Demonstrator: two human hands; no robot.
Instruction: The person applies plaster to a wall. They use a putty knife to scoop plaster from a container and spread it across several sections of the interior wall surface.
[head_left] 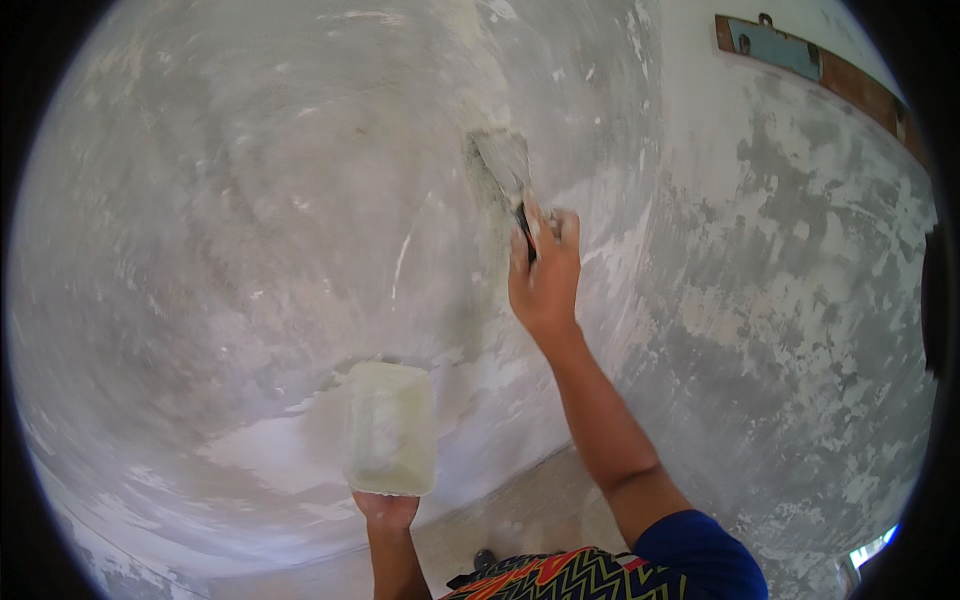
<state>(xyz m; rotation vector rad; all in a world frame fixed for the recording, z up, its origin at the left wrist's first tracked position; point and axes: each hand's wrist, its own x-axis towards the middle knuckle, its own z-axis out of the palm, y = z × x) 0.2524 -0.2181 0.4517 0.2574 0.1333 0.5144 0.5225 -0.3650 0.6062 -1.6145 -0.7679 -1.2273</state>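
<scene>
My right hand [545, 265] is closed round the black handle of a putty knife [506, 160], its broad blade laid against the grey patchy wall [300, 220]. A darker patch of wall shows beside the blade. Lower down and to the left, my left hand [388, 510] grips the bottom end of a pale rectangular tray [392, 425]. Whitish material seems smeared inside the tray. The fingers of this hand are mostly hidden behind it.
A second mottled wall [760, 330] meets the first at a corner on the right. A wooden rail with hooks [800, 60] is fixed high on it. Below lies a beige floor [545, 505]. A dark object [938, 300] stands at the far right edge.
</scene>
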